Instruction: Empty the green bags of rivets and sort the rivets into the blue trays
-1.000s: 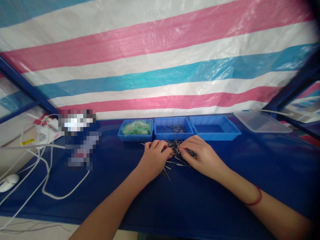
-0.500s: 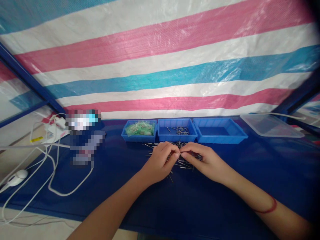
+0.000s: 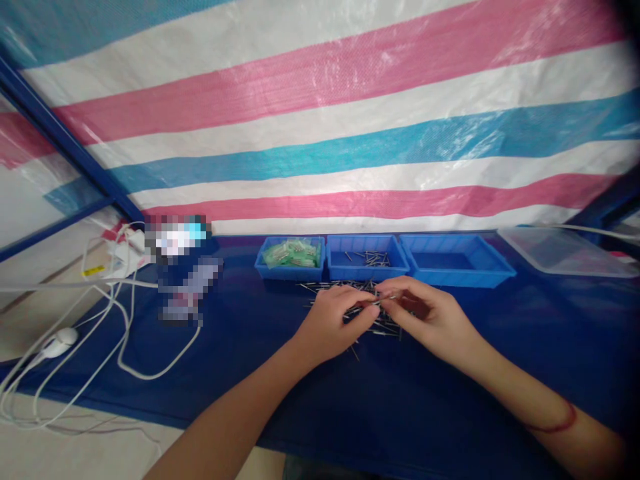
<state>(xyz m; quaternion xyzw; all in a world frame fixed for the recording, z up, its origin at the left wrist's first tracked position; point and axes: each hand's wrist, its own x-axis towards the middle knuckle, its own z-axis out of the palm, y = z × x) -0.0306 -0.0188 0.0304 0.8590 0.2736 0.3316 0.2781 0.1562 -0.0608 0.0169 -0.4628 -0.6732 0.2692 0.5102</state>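
Observation:
A heap of thin metal pins (image 3: 345, 288) lies on the blue table cloth in front of the bins. My left hand (image 3: 333, 322) is curled over the heap, its fingers closed on a bundle of pins. My right hand (image 3: 427, 315) pinches one pin (image 3: 381, 301) between thumb and fingertips, just above the heap and touching the left fingers. Behind them stand three blue bins: the left bin (image 3: 290, 269) holds green parts, the middle bin (image 3: 367, 268) a few pins, the right bin (image 3: 457, 265) looks bare inside.
A clear plastic tray (image 3: 567, 256) sits at the far right. White cables (image 3: 125, 347) and a white mouse-like device (image 3: 59, 341) lie at the left by a blurred object (image 3: 185, 293). A striped tarp (image 3: 320, 120) closes the back.
Both hands lifted slightly off the heap; the right hand now holds a single pin against the left fingers. The view has shifted so everything sits further right.

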